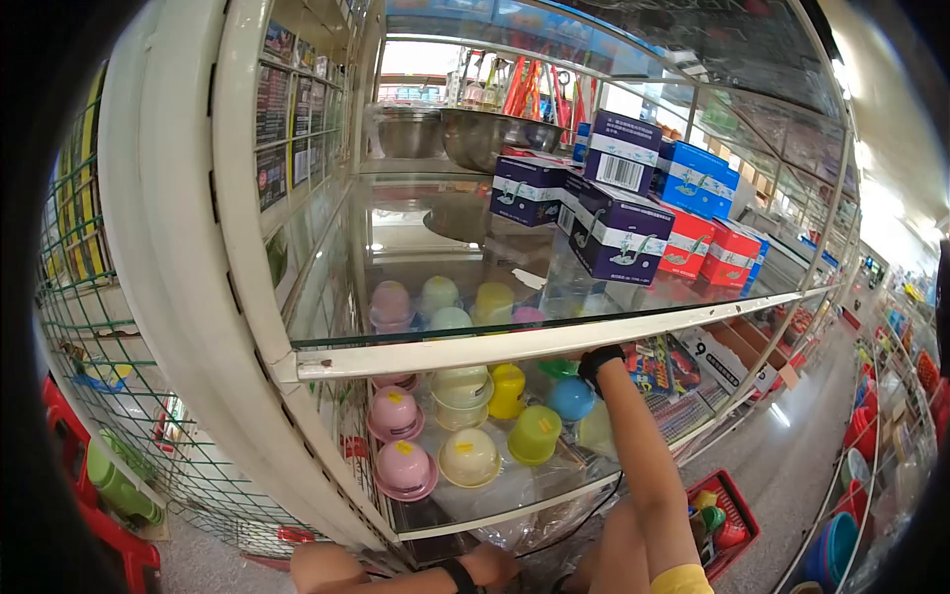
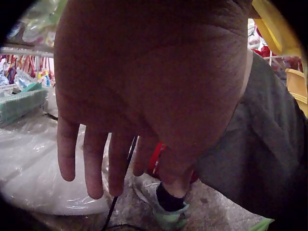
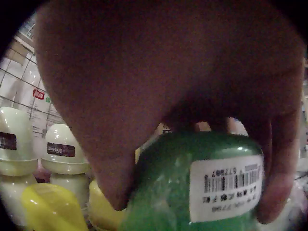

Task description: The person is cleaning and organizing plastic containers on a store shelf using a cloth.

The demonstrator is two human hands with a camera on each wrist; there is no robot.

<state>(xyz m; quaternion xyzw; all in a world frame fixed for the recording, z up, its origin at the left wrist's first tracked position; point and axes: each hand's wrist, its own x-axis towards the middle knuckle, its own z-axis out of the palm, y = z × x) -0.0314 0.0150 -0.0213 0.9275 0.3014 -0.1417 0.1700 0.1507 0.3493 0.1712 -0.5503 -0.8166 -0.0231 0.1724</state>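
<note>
My right hand grips a green, rounded, cup-like container with a white barcode label, thumb on one side and fingers on the other. In the head view, this arm reaches under the glass shelf, whose front edge mostly hides the hand. Around it on the lower shelf stand a blue cup, a yellow-green cup and a yellow cup. Low by the knees, my left hand hangs with fingers extended and holds nothing.
Pink cups and cream cups stand at the lower shelf's left. Above, the glass shelf's white front rail crosses over the arm. Purple boxes and metal bowls sit on that shelf. A red basket is on the floor.
</note>
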